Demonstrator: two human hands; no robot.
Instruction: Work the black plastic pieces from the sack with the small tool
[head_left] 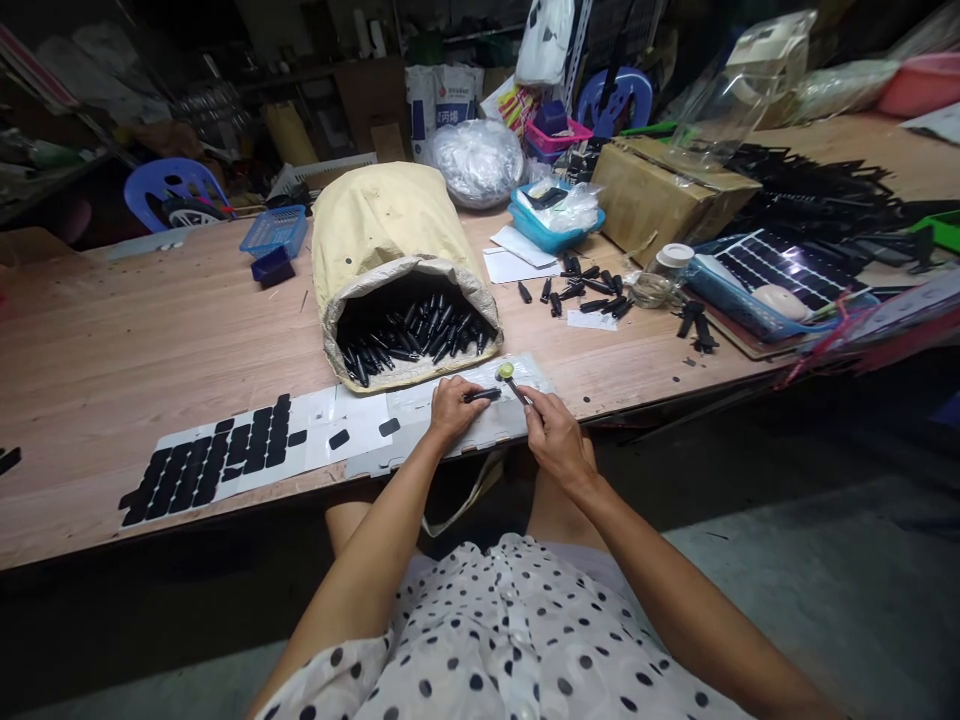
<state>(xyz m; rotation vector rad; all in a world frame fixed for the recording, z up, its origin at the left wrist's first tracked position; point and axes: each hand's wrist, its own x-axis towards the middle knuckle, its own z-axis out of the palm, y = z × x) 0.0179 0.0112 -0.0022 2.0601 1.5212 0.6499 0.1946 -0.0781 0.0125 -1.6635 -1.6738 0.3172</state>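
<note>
My left hand (450, 408) is closed around a small black plastic piece (484, 395), held over a white backing sheet (420, 405) at the table's front edge. My right hand (551, 430) pinches a thin tool (517, 388) whose tip points at a small yellow-green round thing (506, 371) beside the piece. Just behind my hands a beige sack (382, 230) lies on its side, its mouth open toward me and full of black pieces (412, 340). On the sheet's left part sit rows of black stickers (217, 460).
Several loose black pieces (577, 290) lie right of the sack, near a small jar (660, 280). A cardboard box (660, 195), blue baskets (274, 230), a blue tray (551, 215) and black parts (817, 195) crowd the back and right. The wooden table (112, 340) stretches left.
</note>
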